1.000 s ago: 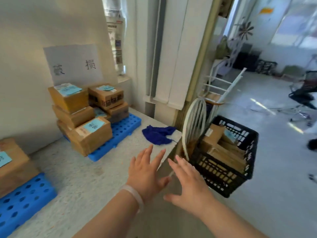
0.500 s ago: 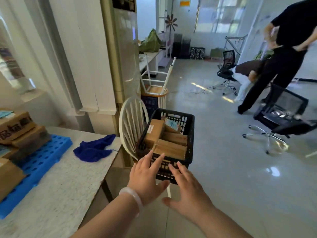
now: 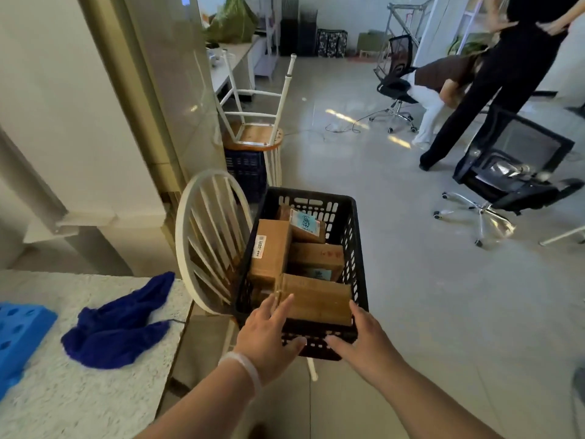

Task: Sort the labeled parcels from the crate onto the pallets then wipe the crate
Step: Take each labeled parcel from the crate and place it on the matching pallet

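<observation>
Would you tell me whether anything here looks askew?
Yes: the black mesh office chair looks tipped over on the floor at right, and a white-legged wooden stool sits upside down on a dark blue crate.

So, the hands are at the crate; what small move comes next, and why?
Probably grip the nearest parcel by its ends: the left hand and right hand are open at either side of it, and it lies exposed by the near wall of the crate.
</observation>
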A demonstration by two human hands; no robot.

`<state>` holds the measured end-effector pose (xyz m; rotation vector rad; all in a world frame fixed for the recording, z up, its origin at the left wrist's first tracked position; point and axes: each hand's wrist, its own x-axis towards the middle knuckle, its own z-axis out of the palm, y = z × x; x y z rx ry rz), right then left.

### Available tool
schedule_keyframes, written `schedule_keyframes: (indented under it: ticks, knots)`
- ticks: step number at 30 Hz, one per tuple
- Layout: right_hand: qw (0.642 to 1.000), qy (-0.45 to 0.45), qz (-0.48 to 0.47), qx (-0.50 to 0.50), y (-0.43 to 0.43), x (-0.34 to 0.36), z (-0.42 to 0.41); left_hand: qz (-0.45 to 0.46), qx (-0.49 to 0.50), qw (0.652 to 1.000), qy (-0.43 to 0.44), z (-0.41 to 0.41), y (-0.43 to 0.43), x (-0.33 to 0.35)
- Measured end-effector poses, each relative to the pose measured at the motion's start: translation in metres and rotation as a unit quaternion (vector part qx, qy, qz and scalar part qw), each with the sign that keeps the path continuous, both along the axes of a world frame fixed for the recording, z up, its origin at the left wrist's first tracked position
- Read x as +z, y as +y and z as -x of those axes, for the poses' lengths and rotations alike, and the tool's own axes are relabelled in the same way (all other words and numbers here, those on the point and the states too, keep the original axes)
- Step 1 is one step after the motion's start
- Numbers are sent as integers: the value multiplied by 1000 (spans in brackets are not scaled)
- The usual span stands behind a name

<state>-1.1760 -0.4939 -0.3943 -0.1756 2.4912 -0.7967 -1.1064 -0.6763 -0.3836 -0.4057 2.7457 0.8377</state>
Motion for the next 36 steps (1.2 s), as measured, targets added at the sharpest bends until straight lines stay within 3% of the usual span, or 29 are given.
schedule_keyframes:
  ticks: [9,17,28,36]
  knots:
    - [992,-71,-10,-108,-51,-55,88,-79,18,994,-77,95,-56,-67]
    - [959,-184,-4,-218,-55,-86,125,-150,56,976,-150,131,-65,-98]
    - [948,-89,52,-302,-41,-41,135,-181,199,960,-78,147,-49,-66]
    - [925,-49,157,-342,-15,6,119,-243,364,898,41,134,-15,-20]
